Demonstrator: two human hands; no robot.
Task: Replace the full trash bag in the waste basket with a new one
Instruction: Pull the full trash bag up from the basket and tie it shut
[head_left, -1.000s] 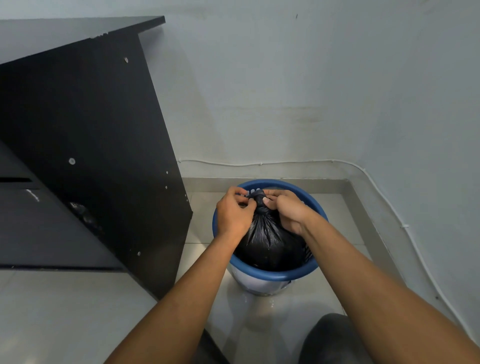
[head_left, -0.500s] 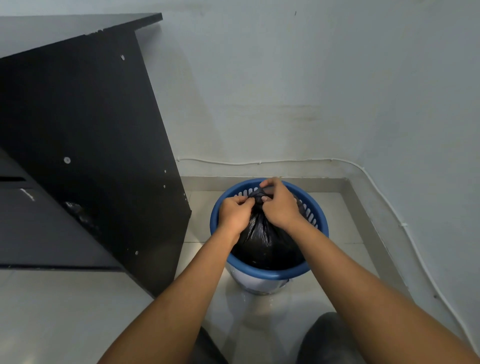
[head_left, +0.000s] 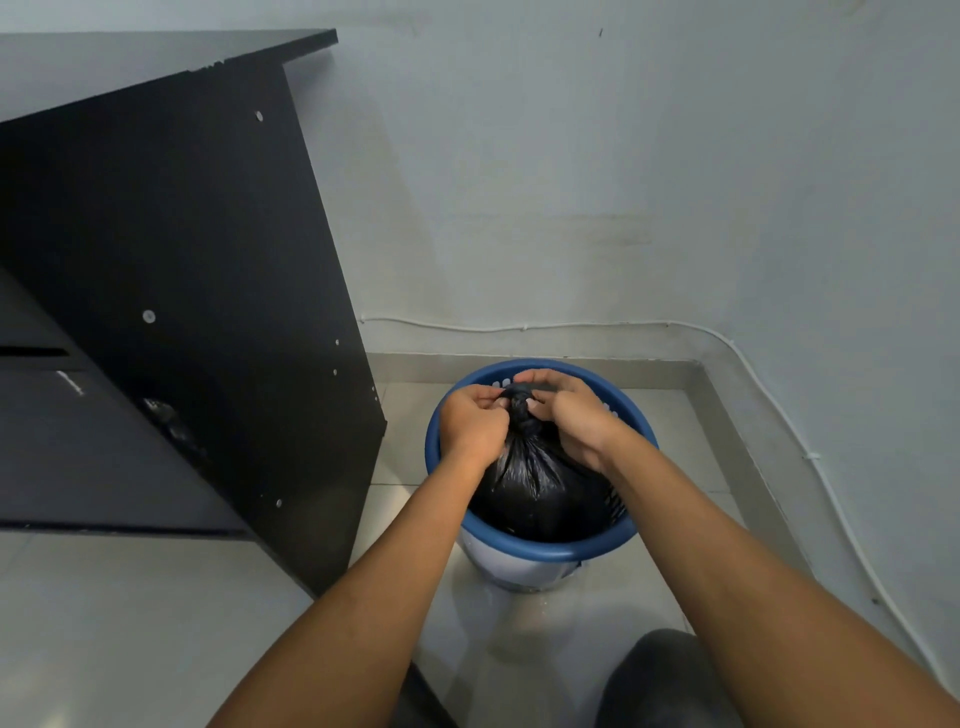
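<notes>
A full black trash bag (head_left: 537, 480) sits inside a round waste basket with a blue rim (head_left: 545, 548) and a white slotted body, standing on the tiled floor in a corner. The bag's top is gathered into a twisted knot at the far side of the basket. My left hand (head_left: 472, 423) pinches the knot from the left. My right hand (head_left: 569, 413) grips it from the right, its fingers curled over the top. Both hands touch the bag's neck; the knot itself is partly hidden between my fingers.
A black wooden desk panel (head_left: 208, 291) stands close to the left of the basket. Pale walls close the corner behind and to the right, with a thin white cable (head_left: 519, 327) along them. My dark-clad knee (head_left: 660, 675) is at the bottom.
My right hand has shifted from over the far side of the knot to its right side. Both hands keep working the bag's neck; bag and basket stay in place.
</notes>
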